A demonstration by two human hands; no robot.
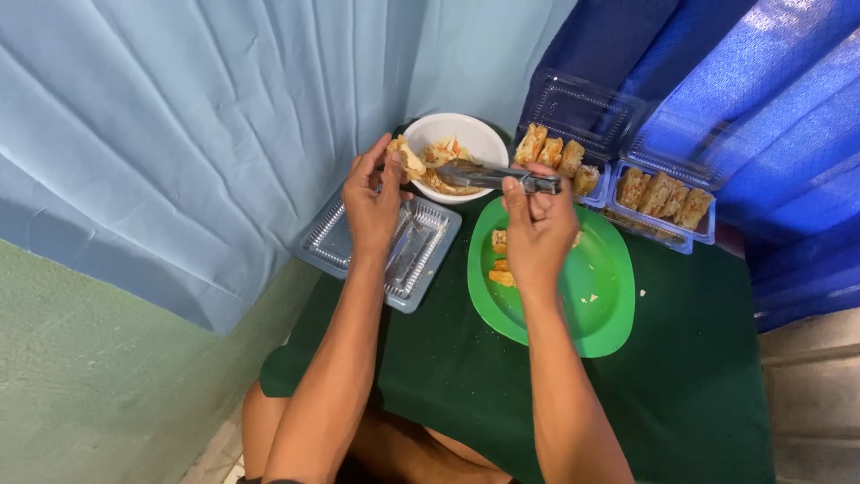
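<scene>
Left hand (372, 199) closed on a filled roll (406, 159), pinched at the fingertips, just over the near rim of the white bowl (457, 136). Right hand (536, 224) gripping metal tongs (491, 176), tips pointing left into the bowl's shredded filling, close beside the roll. Under the left hand, an open clear tray (421, 255) on the green desk (681, 385). Under the right hand, a green plate (600, 296) with a few fried pieces at its left side. Beyond the plate, two clear boxes (661, 202) packed with rolls
</scene>
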